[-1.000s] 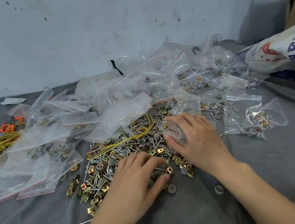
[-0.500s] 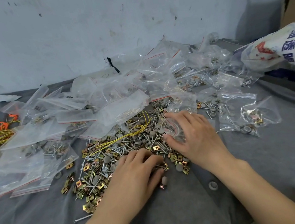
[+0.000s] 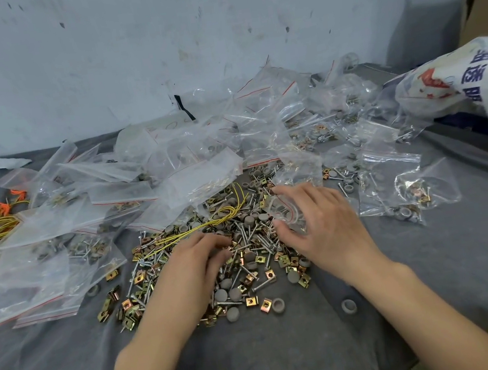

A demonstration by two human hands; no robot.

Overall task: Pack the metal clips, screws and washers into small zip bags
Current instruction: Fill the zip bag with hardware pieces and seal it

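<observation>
Here, right hand (image 3: 327,229) pinched a zip bag (image 3: 285,212); left hand (image 3: 197,263) curled into the pile (image 3: 252,241), hold unclear.
Clips (image 3: 284,261) judged light, stiff: pinch edges.

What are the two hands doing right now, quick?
Left hand: fingers curled on the hardware pile; a pinched piece cannot be told.
Right hand: holds a small zip bag between thumb and fingers.
</observation>
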